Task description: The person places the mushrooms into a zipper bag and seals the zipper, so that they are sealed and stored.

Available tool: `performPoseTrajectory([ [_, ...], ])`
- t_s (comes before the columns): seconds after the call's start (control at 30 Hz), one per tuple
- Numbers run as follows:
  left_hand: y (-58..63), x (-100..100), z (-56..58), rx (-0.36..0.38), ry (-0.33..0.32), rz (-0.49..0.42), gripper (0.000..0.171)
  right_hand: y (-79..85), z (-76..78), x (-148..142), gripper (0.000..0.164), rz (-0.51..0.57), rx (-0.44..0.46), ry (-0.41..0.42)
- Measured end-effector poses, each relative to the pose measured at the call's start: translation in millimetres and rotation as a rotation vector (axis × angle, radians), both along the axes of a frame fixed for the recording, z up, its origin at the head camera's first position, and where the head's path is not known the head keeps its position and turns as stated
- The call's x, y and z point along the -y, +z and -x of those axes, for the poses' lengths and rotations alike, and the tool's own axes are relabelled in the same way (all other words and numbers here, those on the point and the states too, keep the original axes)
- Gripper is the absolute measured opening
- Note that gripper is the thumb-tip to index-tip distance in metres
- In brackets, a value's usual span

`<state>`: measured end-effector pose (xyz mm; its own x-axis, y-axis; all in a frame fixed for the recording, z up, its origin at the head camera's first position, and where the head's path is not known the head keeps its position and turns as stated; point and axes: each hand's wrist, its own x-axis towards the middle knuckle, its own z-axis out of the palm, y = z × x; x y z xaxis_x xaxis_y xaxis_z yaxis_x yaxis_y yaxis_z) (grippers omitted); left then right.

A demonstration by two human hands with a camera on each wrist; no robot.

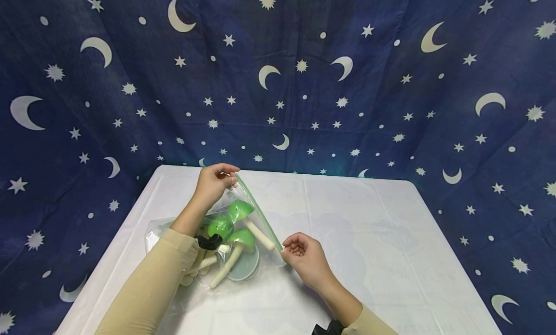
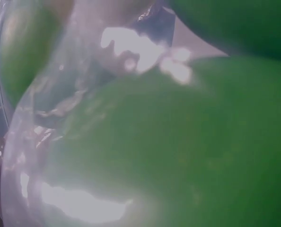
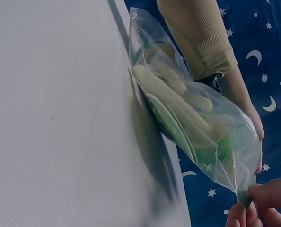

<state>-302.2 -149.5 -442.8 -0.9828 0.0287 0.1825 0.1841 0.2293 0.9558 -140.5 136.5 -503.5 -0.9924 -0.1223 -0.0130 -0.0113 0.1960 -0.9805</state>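
A clear zip bag (image 1: 160,225) with a green zip strip (image 1: 259,210) lies on the table. Inside are mushroom-shaped pieces with green domed caps (image 1: 240,238) and long cream stems (image 1: 229,267), plus a round, pale grey-green disc (image 1: 247,267). At the far end of the strip, my left hand (image 1: 213,183) pinches the bag's corner. My right hand (image 1: 306,258) pinches the strip's near end between thumb and fingers, and the strip runs straight between both hands. The right wrist view shows those fingertips (image 3: 272,191) on the green corner. A green cap (image 2: 188,142) behind shiny plastic fills the left wrist view.
A white cloth covers the table (image 1: 369,258), which continues to the right of the bag. Behind and on both sides hangs a dark blue curtain (image 1: 304,45) with moons and stars. Dark wrist cameras, such as the one on the left wrist (image 1: 210,242), sit at the cuffs.
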Motion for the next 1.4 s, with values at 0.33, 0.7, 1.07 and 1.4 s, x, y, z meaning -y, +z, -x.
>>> performPoseTrajectory([
  [0.33,-1.1,-1.7,-1.4,0.009,0.013,0.005,0.022,-1.6,-3.8,-7.5,0.017,-0.019,0.048,0.005],
  [0.7,-4.6,-6.0,-0.1,0.015,-0.005,-0.009,0.023,-5.8,-6.9,-13.4,0.018,-0.025,0.063,0.032],
  [1.07,-4.1,-9.9,-0.8,0.025,-0.04,0.035,0.023,-8.1,-10.0,-16.1,0.024,-0.014,0.077,0.049],
  [1.4,-3.6,-10.8,-2.9,0.051,-0.059,0.049,0.024,-13.1,-8.4,-13.8,0.035,0.027,0.089,0.049],
])
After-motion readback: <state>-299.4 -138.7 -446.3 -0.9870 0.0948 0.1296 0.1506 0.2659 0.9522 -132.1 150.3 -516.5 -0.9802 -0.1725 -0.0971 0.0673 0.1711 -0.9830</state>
